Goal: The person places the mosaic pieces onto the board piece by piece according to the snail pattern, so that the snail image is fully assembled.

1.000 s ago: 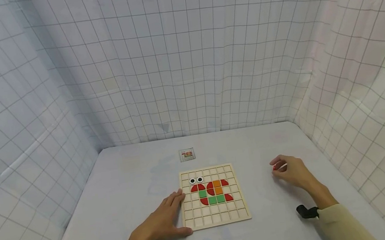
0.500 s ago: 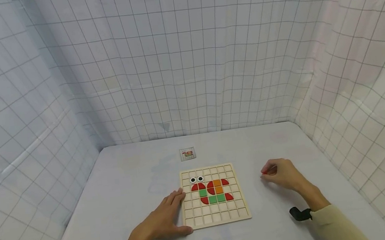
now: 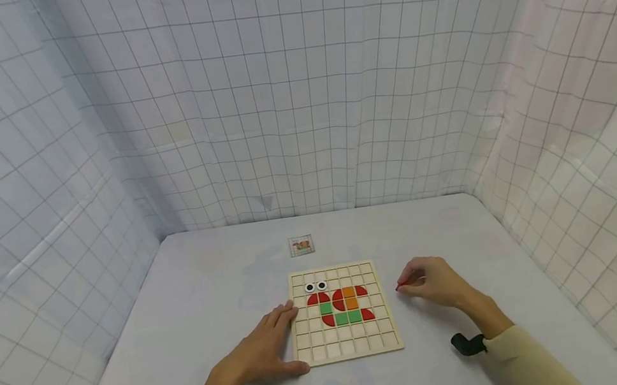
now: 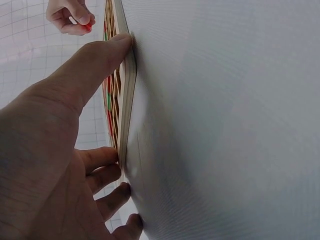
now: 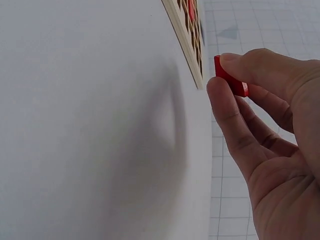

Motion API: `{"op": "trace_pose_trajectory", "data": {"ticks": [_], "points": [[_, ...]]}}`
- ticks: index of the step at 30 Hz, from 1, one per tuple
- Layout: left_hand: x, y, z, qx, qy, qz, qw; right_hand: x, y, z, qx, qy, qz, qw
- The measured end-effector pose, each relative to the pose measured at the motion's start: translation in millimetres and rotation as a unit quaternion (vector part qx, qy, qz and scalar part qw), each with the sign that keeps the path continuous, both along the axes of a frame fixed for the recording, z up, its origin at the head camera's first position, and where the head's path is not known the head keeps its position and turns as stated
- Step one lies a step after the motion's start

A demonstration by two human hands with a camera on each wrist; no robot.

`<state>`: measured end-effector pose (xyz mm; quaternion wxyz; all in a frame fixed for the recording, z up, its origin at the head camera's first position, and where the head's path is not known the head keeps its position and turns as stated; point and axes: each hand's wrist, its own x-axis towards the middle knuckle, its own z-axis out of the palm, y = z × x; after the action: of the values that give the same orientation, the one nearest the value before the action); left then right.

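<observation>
A square wooden grid board (image 3: 347,347) lies on the table with colored tiles set in its cells: two eye tiles (image 3: 316,286), red quarter-rounds, green squares (image 3: 348,318) and orange squares (image 3: 350,298). My left hand (image 3: 261,352) rests at the board's left side, thumb on the near corner and fingertips along the edge, fingers spread. To the right of the board, my right hand (image 3: 435,283) pinches a small red tile (image 5: 230,80) between thumb and fingers, held above the table. The tile's outline is partly hidden by the thumb.
Behind the board lies a small picture card (image 3: 301,245) showing a colored figure on a grid. White cloth curtains (image 3: 306,122) with a dark grid pattern enclose the white table (image 3: 209,281) at the back and both sides.
My right hand has moved left toward the board with the red tile pinched in its fingers. The left hand and the board have stayed in place.
</observation>
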<state>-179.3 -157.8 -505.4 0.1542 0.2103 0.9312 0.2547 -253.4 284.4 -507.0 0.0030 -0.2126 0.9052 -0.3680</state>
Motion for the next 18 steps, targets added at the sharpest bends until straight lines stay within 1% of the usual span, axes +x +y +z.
{"op": "trace_pose_trajectory", "data": {"ticks": [9, 18], "points": [[-0.1, 1.1, -1.2, 0.000, -0.001, 0.006, 1.0000, -5.0, -20.1, 0.9, -0.006, -0.009, 0.048, 0.9988], [0.4, 1.4, 0.5, -0.001, 0.000, 0.007, 1.0000, -13.0, -39.8, -3.0, -0.008, -0.005, 0.110, 0.9939]]}}
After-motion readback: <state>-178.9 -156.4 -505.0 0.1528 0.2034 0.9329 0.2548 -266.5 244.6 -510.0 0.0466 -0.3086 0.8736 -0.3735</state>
